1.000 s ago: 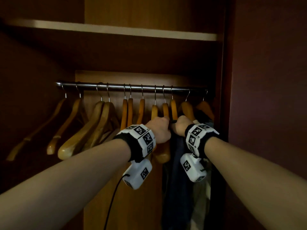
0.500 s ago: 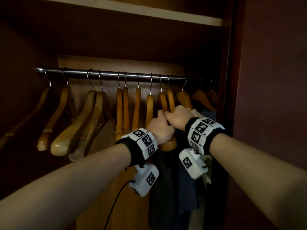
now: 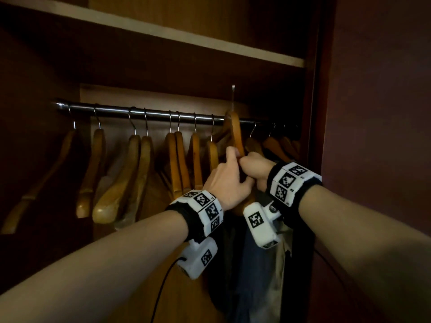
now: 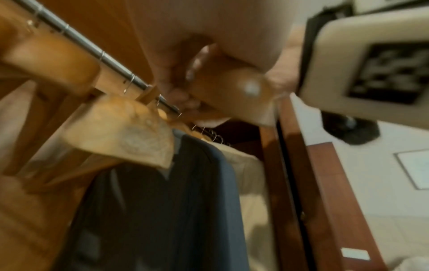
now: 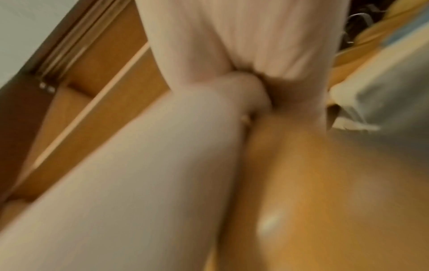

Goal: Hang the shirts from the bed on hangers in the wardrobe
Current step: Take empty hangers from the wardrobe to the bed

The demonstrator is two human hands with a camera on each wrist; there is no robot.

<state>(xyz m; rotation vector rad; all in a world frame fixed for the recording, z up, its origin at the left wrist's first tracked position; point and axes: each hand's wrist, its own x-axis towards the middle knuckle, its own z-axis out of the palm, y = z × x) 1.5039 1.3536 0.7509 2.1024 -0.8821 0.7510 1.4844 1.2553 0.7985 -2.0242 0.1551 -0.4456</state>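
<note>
Both hands grip one wooden hanger (image 3: pixel 236 134) at the right part of the wardrobe rail (image 3: pixel 151 113). Its metal hook (image 3: pixel 233 94) stands above the rail, free of it. My left hand (image 3: pixel 229 176) wraps the hanger's near arm from the left, and my right hand (image 3: pixel 255 167) holds it from the right, touching the left hand. The blurred left wrist view shows fingers curled round the hanger's rounded end (image 4: pixel 234 91). The hanger (image 5: pixel 325 183) fills the right wrist view. A dark blue shirt (image 3: pixel 254 276) and a beige shirt (image 3: pixel 283 252) hang below the hands.
Several bare wooden hangers (image 3: pixel 140 171) hang along the rail to the left. A shelf (image 3: pixel 163 31) runs above the rail. The wardrobe's dark side panel (image 3: pixel 373 113) stands close on the right. A cable (image 3: pixel 163 287) dangles from the left wrist camera.
The hanger held by both hands has risen; its hook now stands above the rail instead of hanging on it. Both hands moved up with it.
</note>
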